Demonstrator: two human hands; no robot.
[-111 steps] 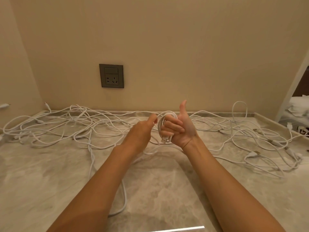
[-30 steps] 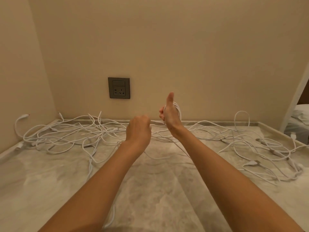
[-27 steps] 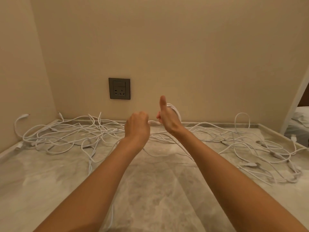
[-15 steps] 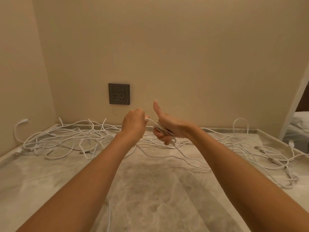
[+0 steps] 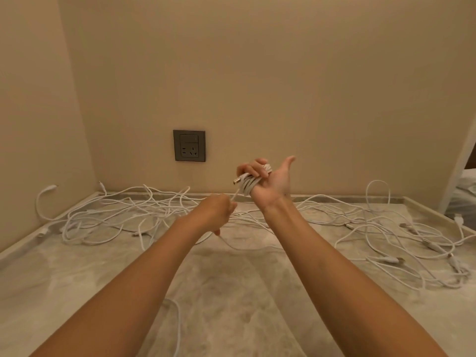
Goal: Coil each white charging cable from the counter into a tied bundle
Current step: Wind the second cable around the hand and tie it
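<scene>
My right hand (image 5: 273, 182) is raised above the counter, palm toward me and thumb up, with its fingers closed over a white cable coil (image 5: 247, 186) wound around it. A gold plug end sticks out at the coil's left. My left hand (image 5: 215, 212) sits lower and to the left, pinching the free strand of the same cable, which runs taut up to the coil. Several loose white cables (image 5: 123, 215) lie tangled on the marble counter (image 5: 231, 292) along the back wall, with another tangle of cables (image 5: 412, 240) at the right.
A grey wall socket (image 5: 189, 145) sits on the beige wall above the cables. A side wall closes the left. The counter's raised edge runs along the back and right, with a doorway beyond it. One cable strand (image 5: 177, 323) trails toward me.
My right hand has turned palm toward me and risen with the coil. My left hand dropped lower, pulling the strand down and left. The view has tilted slightly.
</scene>
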